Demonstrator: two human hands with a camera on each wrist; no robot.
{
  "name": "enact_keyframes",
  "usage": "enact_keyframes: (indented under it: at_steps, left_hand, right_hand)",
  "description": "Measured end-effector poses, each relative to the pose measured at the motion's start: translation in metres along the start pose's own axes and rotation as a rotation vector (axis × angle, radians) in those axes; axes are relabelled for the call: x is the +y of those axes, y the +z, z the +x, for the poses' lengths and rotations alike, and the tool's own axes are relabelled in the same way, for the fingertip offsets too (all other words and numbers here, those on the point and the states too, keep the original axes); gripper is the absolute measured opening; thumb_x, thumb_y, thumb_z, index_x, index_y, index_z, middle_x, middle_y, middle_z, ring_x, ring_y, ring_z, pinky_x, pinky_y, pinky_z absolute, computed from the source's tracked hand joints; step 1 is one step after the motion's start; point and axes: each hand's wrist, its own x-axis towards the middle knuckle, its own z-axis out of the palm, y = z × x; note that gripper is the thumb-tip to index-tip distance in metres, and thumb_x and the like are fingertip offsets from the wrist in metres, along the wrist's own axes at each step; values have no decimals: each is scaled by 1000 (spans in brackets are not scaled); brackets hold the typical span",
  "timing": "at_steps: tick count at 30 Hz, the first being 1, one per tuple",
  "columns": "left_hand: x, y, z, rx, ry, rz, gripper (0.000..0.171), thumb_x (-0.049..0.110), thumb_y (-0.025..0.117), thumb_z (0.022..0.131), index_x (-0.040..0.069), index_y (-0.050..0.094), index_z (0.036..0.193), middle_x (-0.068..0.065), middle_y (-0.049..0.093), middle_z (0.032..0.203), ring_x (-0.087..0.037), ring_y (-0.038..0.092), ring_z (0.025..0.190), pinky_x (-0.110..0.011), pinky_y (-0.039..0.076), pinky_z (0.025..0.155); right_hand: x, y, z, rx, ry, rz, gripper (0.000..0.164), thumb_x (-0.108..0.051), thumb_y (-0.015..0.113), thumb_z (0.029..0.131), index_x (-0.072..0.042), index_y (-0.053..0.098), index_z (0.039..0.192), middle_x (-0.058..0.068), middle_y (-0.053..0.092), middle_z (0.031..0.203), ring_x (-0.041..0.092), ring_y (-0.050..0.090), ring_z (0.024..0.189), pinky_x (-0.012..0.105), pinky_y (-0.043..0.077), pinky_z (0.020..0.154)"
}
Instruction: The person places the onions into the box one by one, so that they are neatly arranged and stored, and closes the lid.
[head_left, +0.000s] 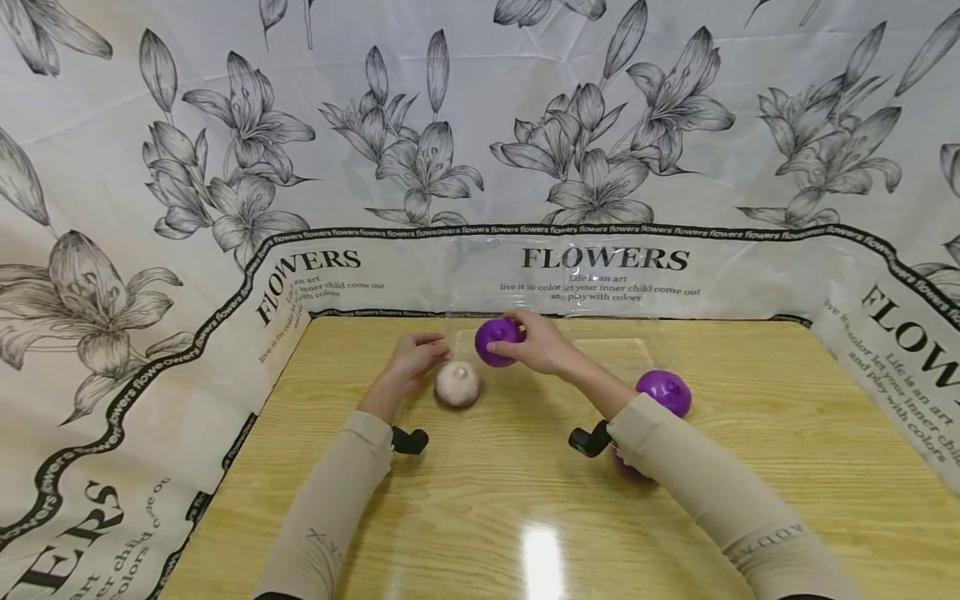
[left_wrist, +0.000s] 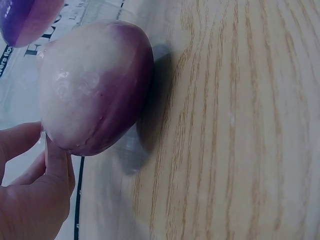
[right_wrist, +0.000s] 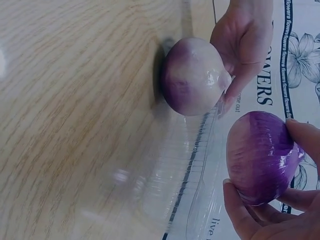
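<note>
My right hand (head_left: 543,343) holds a purple onion (head_left: 495,342), thumb and fingers spread round its sides, above a clear plastic container (head_left: 615,342) at the back of the table. In the right wrist view the onion (right_wrist: 260,157) shows a paler side and glossy purple skin. At the container's left edge, my left hand (head_left: 415,360) pinches the thin plastic between thumb and fingertips (left_wrist: 22,137). Close beside that hand a pale onion (head_left: 457,384), white shading to purple in the left wrist view, lies on the table.
Another purple onion (head_left: 665,392) lies on the right, beside my right forearm. One more onion (head_left: 630,468) is mostly hidden under the sleeve. Flower-printed cloth (head_left: 465,183) hangs behind and along the sides of the wooden table (head_left: 480,517).
</note>
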Motion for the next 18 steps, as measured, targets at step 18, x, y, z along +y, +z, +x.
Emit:
enact_keyframes:
  at_steps: [18]
  left_hand:
    - [2, 1, 0, 5, -1, 17, 44, -10, 56, 99, -17, 47, 141, -33, 56, 126, -35, 65, 107, -31, 61, 97]
  right_hand:
    - [6, 16, 25, 8, 35, 77, 71, -33, 76, 93, 5, 46, 145, 26, 57, 137, 39, 58, 124, 49, 53, 108]
